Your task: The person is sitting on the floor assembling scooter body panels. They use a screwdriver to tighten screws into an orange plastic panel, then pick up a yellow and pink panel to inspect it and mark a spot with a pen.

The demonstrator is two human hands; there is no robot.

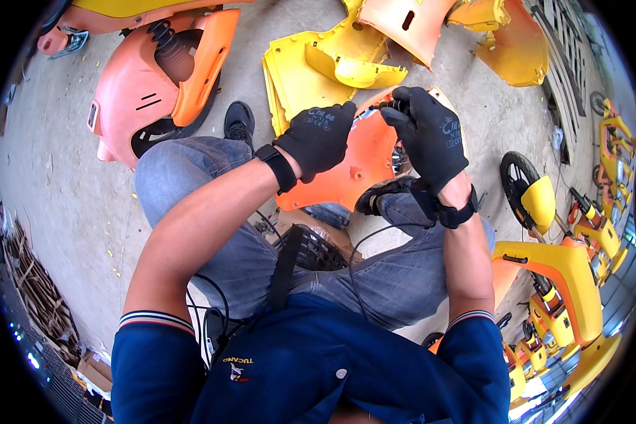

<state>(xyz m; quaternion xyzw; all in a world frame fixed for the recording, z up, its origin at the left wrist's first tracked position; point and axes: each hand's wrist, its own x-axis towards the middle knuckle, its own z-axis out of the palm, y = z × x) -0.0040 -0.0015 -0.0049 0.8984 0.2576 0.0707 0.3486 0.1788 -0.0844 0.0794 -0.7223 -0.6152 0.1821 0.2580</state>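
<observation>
**Both gloved hands gripping an orange scooter panel over the lap**

While sitting above a concrete floor (71, 177) strewn with body parts, the person is holding an orange plastic panel (353, 166) just above the knees, its broad face tilting toward the camera. The left hand (318, 138), in a black work glove, is closing over the panel's upper left edge, fingers curled tight against the plastic. The right hand (431, 134), gloved the same way, is clamping the upper right edge, with its fingertips (396, 109) pinching together around something small and dark at the top rim; what that is cannot be told. A black band is sitting on each wrist. The panel is resting between the two hands, its lower edge coming down near the jeans (212, 205) and a black shoe (381, 194) that is showing beneath it.

Beyond the panel, toward the top edge of the floor, a pile of yellow panels (311, 71) is lying just behind the left hand, with a paler orange shell (403, 25) above it. Toward the floor's upper left corner, a pink-orange scooter body (148, 92) is lying on its side. Along the right edge, a yellow and orange scooter frame (565, 275) with a small wheel (517, 173) is standing near the right forearm.
</observation>
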